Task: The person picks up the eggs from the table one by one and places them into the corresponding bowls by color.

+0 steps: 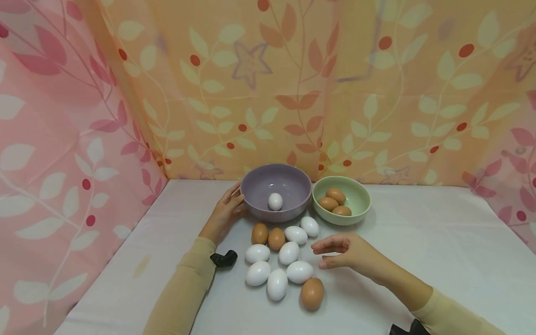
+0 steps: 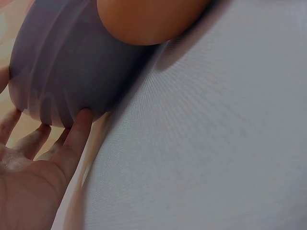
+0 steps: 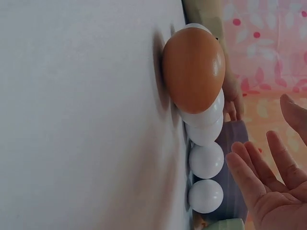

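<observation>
Against the left side of the purple bowl (image 1: 255,204) my left hand (image 1: 226,211) rests its fingertips. Its fingers (image 2: 76,139) reach up to the bowl's wall in the left wrist view, fairly straight. One white egg (image 1: 275,201) lies inside that bowl. My right hand (image 1: 351,256) hovers just right of the loose eggs, holding nothing, thumb apart from the relaxed fingers. Several white eggs (image 1: 289,253) lie on the table in front of the bowls, with two brown eggs (image 1: 259,233) among them near the purple bowl. Another brown egg (image 1: 312,294) sits nearest the front.
To the right of the purple bowl stands a smaller green bowl (image 1: 360,211) with three brown eggs (image 1: 336,196) in it. A white cloth covers the table (image 1: 439,232). Patterned curtains (image 1: 251,107) hang behind and at both sides.
</observation>
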Tool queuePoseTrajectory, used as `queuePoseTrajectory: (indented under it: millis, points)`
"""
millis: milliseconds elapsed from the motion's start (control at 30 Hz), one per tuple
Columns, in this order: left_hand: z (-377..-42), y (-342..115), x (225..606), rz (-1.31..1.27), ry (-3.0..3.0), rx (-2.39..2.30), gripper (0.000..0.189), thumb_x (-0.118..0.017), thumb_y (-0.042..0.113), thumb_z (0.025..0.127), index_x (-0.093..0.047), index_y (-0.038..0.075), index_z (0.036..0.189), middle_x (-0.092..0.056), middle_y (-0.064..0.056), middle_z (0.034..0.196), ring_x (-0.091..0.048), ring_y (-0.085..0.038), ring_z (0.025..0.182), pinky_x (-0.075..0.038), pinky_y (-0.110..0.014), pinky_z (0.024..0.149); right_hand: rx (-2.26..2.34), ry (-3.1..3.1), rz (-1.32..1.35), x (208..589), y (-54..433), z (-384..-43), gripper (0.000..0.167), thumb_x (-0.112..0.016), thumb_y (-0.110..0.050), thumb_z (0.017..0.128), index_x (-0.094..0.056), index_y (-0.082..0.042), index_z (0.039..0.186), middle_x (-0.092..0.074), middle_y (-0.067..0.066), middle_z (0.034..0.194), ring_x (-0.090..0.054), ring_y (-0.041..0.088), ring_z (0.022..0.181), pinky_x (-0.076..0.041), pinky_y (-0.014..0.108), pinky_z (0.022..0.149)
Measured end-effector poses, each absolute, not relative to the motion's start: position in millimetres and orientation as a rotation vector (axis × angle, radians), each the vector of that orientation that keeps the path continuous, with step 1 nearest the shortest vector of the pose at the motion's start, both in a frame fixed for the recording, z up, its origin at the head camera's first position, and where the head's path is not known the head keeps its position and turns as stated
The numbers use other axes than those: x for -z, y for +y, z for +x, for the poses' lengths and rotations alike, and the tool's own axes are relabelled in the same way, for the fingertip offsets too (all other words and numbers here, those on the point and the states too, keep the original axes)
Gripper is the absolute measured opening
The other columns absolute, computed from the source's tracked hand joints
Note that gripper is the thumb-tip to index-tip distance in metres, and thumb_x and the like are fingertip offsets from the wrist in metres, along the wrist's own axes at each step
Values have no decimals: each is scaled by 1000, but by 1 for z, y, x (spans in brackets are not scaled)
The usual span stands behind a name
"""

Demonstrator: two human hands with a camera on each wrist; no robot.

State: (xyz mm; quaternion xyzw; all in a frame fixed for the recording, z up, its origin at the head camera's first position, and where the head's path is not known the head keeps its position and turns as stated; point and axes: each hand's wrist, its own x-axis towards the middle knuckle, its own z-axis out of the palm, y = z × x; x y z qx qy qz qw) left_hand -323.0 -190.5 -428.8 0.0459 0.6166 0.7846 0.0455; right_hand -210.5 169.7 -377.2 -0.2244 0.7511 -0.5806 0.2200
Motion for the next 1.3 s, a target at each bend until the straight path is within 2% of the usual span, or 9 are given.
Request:
queuePoseTrajectory:
  millis: [267,700,1300]
  points:
    - [-324,-191,430,152,1887,-2394,58,-52,18,104,-29,22,157,-29,-6,163,-45,-30,137,-45,-39,103,1551,2079,-568,385,178,-206,46,-77,-15,86,-64,7,123,-68,20,125,-66,3,108,-54,20,88]
    - [-323,-190,426,122,1935,-2369,58,-53,20,104,-30,22,157,-28,-7,164,-40,-31,144,-38,-52,114,1524,2023,-502,397,179,-196,43,-80,-12,81,-67,3,120,-72,17,117,-69,17,109,-55,20,84]
    - [-323,-190,427,155,1939,-2365,59,-52,19,104,-28,19,158,-26,-8,165,-37,-32,145,-37,-54,114,1553,1925,-491,406,172,-191,52,-86,-14,77,-65,6,120,-73,12,114,-70,12,102,-58,25,83]
